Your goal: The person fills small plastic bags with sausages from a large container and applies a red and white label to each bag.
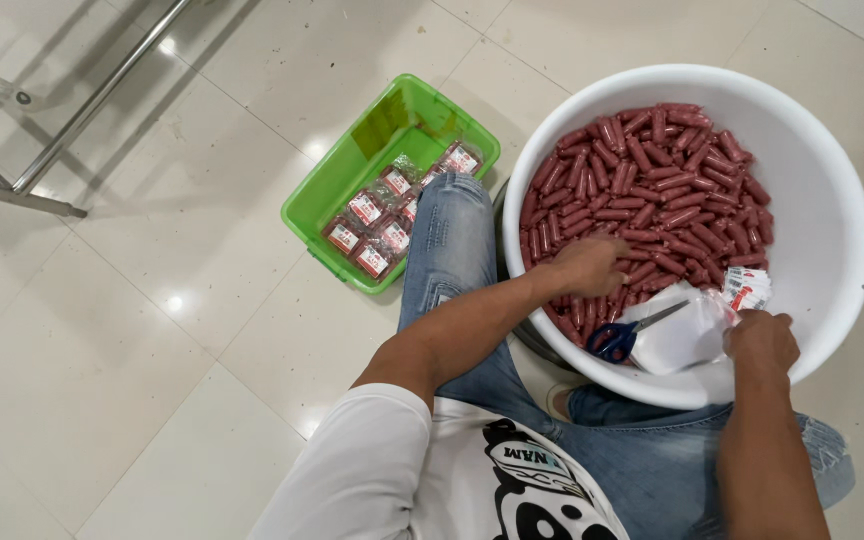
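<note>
So I was sitting over the big round white plastic tub (832, 200), which was about half full of small red sausage sticks (652, 180). My left hand (588, 266) was down on the near edge of that pile, fingers curled into the sausages, though I couldn't tell if I'd actually got one pinched. My right hand (760, 342) was at the tub's near rim, fingers closed on the stack of clear plastic bags (687, 330) with red-and-white labels. The blue-handled scissors (624, 334) were lying on those bags, just beside the sausages. Off to my left on the white tiled floor (152, 330) sat the green plastic crate (352, 165) with a few packed sausage bags (382, 215) inside, right against my jeans knee.
</note>
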